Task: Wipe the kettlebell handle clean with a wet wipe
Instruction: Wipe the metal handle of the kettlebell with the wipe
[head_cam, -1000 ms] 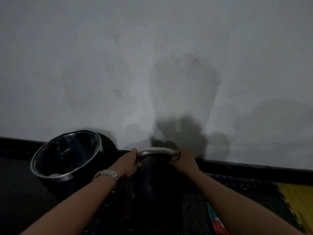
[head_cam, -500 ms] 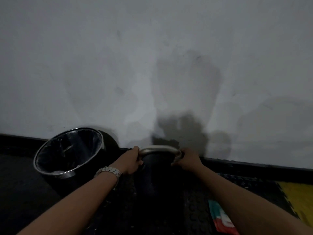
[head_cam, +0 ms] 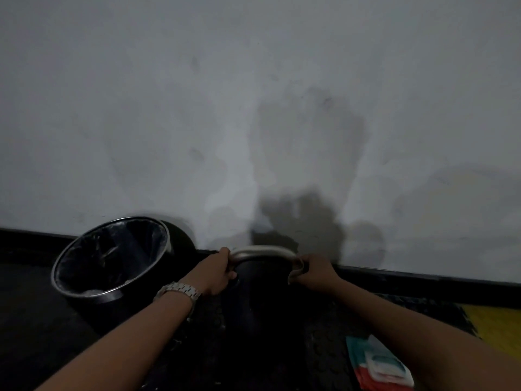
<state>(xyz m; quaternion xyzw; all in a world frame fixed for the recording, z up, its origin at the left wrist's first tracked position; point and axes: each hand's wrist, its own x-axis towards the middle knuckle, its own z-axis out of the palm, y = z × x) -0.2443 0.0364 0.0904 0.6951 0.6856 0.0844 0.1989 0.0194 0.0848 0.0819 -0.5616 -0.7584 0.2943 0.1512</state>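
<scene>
A black kettlebell (head_cam: 262, 280) stands on the dark floor against the wall, its curved silver handle (head_cam: 260, 253) on top. My left hand (head_cam: 215, 273), with a metal watch on the wrist, grips the handle's left end. My right hand (head_cam: 317, 270) is closed around the right end, pressing a crumpled pale wet wipe (head_cam: 296, 270) against the metal there. The wipe shows only at the edge of my fingers.
A round black bin (head_cam: 112, 258) with a dark liner leans against the wall to the left. A red and teal wipe pack (head_cam: 380, 365) lies on the floor mat under my right forearm. A yellow mat tile (head_cam: 496, 325) is at far right.
My right hand has slid with the wipe from the top right of the handle down around its right bend. The left hand has kept its grip. The camera has tilted slightly.
</scene>
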